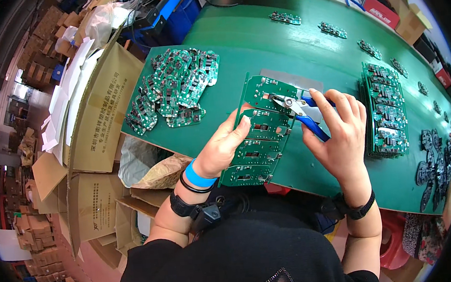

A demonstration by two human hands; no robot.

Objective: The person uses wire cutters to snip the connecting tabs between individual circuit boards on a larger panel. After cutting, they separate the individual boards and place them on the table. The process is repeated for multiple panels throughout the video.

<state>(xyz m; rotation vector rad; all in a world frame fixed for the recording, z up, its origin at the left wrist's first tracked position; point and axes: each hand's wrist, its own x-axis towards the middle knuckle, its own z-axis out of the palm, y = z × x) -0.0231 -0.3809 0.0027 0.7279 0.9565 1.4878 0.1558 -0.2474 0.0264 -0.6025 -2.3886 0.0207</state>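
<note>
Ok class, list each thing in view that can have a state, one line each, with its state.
Left hand: gripping the circuit panel
Circuit panel: held, sections joined
Right hand: holding the cutters
Cutters: handles spread, jaws at the panel's upper section
Panel stack: piled in layers
Loose boards: heaped together
Blue wristband: worn, left wrist
Cardboard box: open

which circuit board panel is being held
The panel in the left hand, blue-handled cutters at its top section; the other panels lie stacked at right.

An open cardboard carton [93, 196] stands beside a green table [249, 33].
</note>
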